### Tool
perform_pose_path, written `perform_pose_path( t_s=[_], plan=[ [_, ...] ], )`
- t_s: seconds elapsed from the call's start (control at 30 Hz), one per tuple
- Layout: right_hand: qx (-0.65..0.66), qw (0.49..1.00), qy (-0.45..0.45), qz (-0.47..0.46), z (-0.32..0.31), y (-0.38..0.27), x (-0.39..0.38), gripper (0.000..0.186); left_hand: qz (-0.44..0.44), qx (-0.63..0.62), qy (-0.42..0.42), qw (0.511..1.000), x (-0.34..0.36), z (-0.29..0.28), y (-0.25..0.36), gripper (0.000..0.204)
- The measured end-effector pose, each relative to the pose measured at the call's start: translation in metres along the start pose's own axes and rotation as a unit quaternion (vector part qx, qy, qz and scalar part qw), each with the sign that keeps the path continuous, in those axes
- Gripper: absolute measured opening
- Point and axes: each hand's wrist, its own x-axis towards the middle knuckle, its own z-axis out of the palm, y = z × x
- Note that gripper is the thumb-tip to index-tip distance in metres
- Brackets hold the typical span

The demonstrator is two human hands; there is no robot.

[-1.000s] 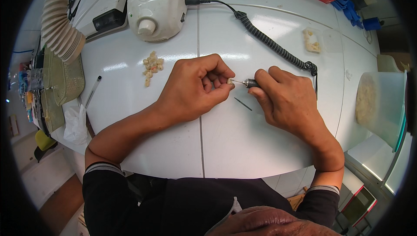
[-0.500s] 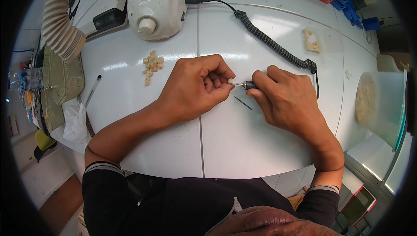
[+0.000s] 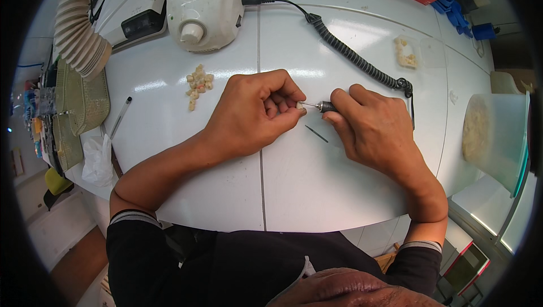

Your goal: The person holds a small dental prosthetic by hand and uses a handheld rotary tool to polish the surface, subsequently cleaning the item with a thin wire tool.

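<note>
Between thumb and fingertips, my left hand (image 3: 249, 115) pinches a small cream dental crown (image 3: 300, 105). My right hand (image 3: 378, 129) is closed around a dark rotary handpiece (image 3: 326, 107), whose thin metal bit points left and meets the crown. Fingers cover much of both things. A thin dark bit (image 3: 316, 133) lies on the white table just below the handpiece. Left of my left hand, a small heap of cream tooth-shaped pieces (image 3: 199, 82) rests on the tabletop.
A white control unit (image 3: 205, 10) stands at the back, with a coiled black cord (image 3: 356, 53) running right. A ribbed hose (image 3: 79, 24) hangs at far left. A small clear box (image 3: 406, 52) holds similar pieces. A pen (image 3: 121, 117) and a translucent tub (image 3: 493, 137) flank the work area.
The handpiece has shifted slightly upward, and its bit now meets the crown a little higher. My left hand has barely moved.
</note>
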Motion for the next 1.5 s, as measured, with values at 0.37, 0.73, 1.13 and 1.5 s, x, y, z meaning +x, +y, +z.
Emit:
perform_pose_path(
  t_s=[0.37, 0.73, 1.13, 1.5],
  plan=[
    [0.006, 1.000, -0.012, -0.004, -0.0013, 0.0018, 0.0004, 0.029, 0.017, -0.008, -0.001, 1.000, -0.0007, -0.0014, -0.0045, 0.018],
    [0.016, 1.000, -0.021, -0.002, -0.0035, 0.0029, 0.0009, 0.028, 0.011, -0.011, -0.002, 1.000, -0.0013, -0.0014, -0.0028, 0.017],
    [0.014, 1.000, -0.027, 0.001, -0.0043, 0.0036, 0.0015, 0.029, 0.019, -0.008, 0.002, 1.000, -0.0010, -0.0012, -0.0034, 0.017],
    [0.004, 1.000, 0.005, -0.007, -0.0011, 0.0013, 0.0007, 0.028, 0.014, -0.010, 0.001, 1.000, -0.0008, 0.0001, -0.0035, 0.017]
  ],
)
